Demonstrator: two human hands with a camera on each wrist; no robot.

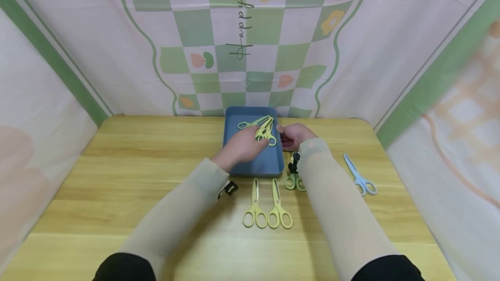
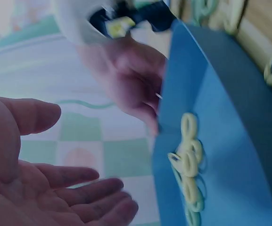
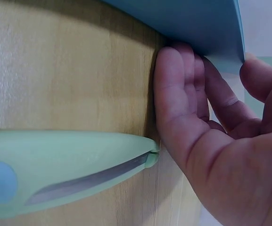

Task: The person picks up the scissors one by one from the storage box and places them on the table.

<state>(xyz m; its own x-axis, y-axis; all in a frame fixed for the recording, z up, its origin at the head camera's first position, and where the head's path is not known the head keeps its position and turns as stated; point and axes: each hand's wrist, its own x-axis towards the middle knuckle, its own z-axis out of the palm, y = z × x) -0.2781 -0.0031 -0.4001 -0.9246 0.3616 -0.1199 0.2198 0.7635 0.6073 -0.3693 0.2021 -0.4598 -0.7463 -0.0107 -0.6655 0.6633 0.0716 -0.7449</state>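
Observation:
A blue tray (image 1: 255, 166) stands at the table's far edge, with several yellow-green scissors (image 1: 265, 132) heaped inside it. Over the tray's left part is my left hand (image 1: 240, 145); the left wrist view shows its fingers (image 2: 91, 197) extended and nothing held. My right hand (image 1: 294, 135) grips the tray's right side: in the right wrist view the thumb (image 3: 263, 77) is at the rim and the curled fingers (image 3: 171, 80) are low against the outer wall. Green scissors (image 3: 79, 165) lie on the table beside this hand, partly hidden in the head view.
Two yellow scissors, a left one (image 1: 255, 207) and a right one (image 1: 278, 207), lie side by side in front of the tray. Blue scissors (image 1: 358, 177) lie to the right, partly behind the right sleeve. A patterned curtain (image 1: 246, 55) hangs directly behind the table (image 1: 136, 177).

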